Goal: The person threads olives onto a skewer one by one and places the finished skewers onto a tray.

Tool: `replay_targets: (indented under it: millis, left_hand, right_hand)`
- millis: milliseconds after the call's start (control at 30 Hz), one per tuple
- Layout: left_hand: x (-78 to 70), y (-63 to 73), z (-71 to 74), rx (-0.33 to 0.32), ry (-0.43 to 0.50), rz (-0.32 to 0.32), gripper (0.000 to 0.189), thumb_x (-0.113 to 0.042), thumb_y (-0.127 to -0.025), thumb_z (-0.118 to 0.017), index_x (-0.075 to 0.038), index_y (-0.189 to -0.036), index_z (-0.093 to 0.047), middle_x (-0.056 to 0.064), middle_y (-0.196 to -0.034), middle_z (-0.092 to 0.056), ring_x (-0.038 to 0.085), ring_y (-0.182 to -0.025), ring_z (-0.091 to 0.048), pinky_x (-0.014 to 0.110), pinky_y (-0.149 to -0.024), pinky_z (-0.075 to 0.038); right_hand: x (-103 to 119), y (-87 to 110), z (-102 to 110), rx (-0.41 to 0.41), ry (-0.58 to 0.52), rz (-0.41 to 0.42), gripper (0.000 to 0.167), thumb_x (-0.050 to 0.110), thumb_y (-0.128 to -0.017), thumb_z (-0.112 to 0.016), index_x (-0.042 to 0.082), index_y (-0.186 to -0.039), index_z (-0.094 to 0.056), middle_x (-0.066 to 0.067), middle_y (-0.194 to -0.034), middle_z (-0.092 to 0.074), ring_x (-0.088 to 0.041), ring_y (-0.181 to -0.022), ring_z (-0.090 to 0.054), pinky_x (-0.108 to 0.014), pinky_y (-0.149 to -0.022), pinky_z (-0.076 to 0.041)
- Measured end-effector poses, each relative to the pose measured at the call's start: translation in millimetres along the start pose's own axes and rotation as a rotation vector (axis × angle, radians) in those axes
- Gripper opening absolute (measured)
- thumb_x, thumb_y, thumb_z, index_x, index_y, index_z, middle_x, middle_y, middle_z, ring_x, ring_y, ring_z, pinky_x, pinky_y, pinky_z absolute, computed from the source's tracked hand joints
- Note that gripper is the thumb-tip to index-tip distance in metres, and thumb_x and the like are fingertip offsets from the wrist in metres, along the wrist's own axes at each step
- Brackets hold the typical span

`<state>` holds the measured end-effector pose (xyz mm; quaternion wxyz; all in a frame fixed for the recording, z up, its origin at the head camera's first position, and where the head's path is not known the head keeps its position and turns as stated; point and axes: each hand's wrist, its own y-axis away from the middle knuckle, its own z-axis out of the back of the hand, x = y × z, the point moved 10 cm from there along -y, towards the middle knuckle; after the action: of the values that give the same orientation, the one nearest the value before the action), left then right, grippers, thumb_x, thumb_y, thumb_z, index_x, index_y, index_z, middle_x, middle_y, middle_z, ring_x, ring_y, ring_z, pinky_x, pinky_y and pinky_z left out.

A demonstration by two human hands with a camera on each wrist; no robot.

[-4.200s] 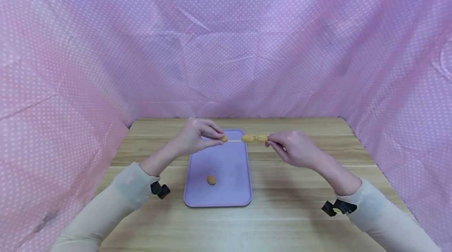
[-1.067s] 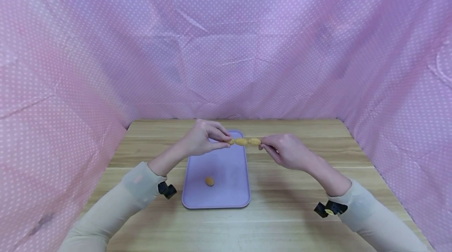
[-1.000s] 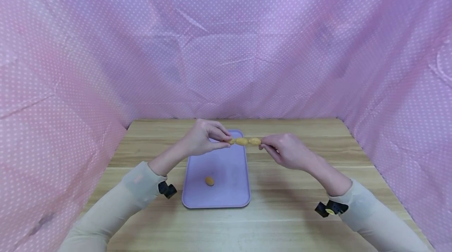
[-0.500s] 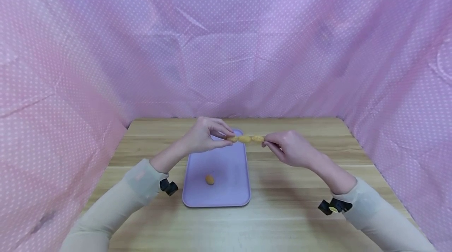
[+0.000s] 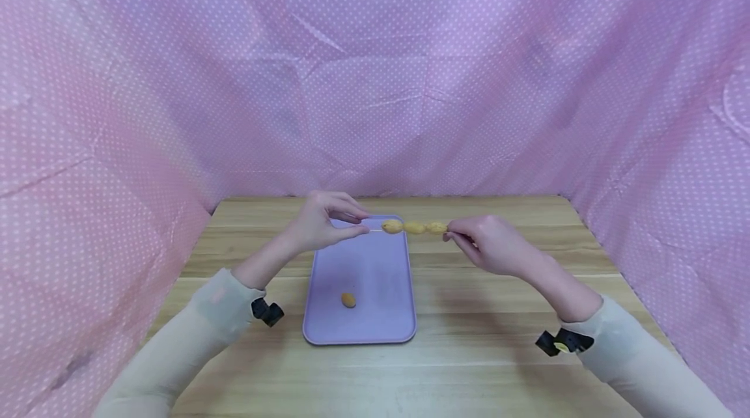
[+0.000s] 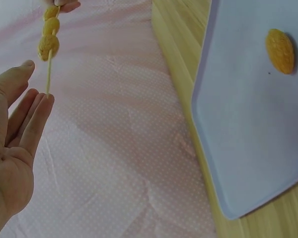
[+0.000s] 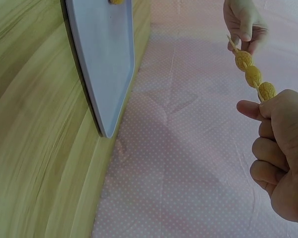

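My right hand (image 5: 492,245) pinches one end of a thin wooden skewer (image 6: 49,74). Three wrinkled, oval, yellow-orange pieces that look like preserved fruit (image 5: 414,228) sit threaded close together on it, roughly level above the tray. The bare tip sticks out to the left. Beside that tip is my left hand (image 5: 322,222), its thumb and fingers apart and fairly straight; in the left wrist view the fingertips lie at or very near the tip, and touch is uncertain. One loose piece of the same kind (image 5: 348,300) rests on the purple tray (image 5: 381,314).
The tray lies lengthwise on a wood-grain table (image 5: 486,327). Pink polka-dot cloth (image 5: 375,112) hangs behind the table and along both sides. Each wrist wears a small black camera (image 5: 267,312).
The leftmost piece has slid along the skewer against the other two. Since half a second ago my left hand has let go of it and moved left; the right hand shifted slightly right.
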<state>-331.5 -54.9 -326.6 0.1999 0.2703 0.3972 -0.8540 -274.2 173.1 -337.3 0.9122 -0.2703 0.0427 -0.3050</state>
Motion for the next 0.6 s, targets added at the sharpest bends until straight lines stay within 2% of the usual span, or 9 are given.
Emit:
replay_targets:
  millis: [167,300,467,600]
  left_hand:
    - [11.4,12.8,5.1,-0.027,-0.020,0.041,0.023,0.007,-0.082,-0.087,0.003,-0.104,-0.082,0.016,-0.096,-0.079,0.030,-0.085,-0.081,0.028,-0.079,-0.070]
    - [22.5,26.2,3.1,-0.016,-0.020,0.096,0.020,0.008,-0.082,-0.086,0.003,-0.102,-0.082,0.017,-0.099,-0.080,0.028,-0.088,-0.081,0.028,-0.080,-0.069]
    - [38.9,44.2,-7.5,0.008,-0.018,0.137,0.018,0.007,-0.082,-0.086,0.003,-0.099,-0.083,0.017,-0.098,-0.081,0.029,-0.087,-0.080,0.029,-0.079,-0.070]
    - [55.8,60.1,-23.5,0.066,-0.049,0.193,0.019,0.003,-0.084,-0.087,0.000,-0.102,-0.083,0.016,-0.100,-0.081,0.028,-0.091,-0.081,0.025,-0.081,-0.069]
  right_hand:
    - [-1,2.8,5,-0.006,0.024,-0.007,0.019,-0.004,-0.094,-0.072,0.014,-0.091,-0.075,0.006,-0.084,-0.078,0.007,-0.063,-0.048,-0.018,-0.054,-0.052]
    - [-1,3.8,8,-0.014,0.030,-0.006,0.018,-0.004,-0.094,-0.072,0.013,-0.092,-0.076,0.005,-0.085,-0.079,0.007,-0.064,-0.051,-0.020,-0.055,-0.053]
    - [0,4.3,12,-0.028,0.032,0.002,0.019,-0.005,-0.093,-0.073,0.013,-0.091,-0.076,0.005,-0.084,-0.079,0.007,-0.063,-0.048,-0.018,-0.053,-0.049]
    - [1,3.8,14,-0.039,0.038,0.013,0.019,-0.005,-0.092,-0.074,0.014,-0.090,-0.075,0.005,-0.084,-0.079,0.007,-0.062,-0.046,-0.016,-0.052,-0.047]
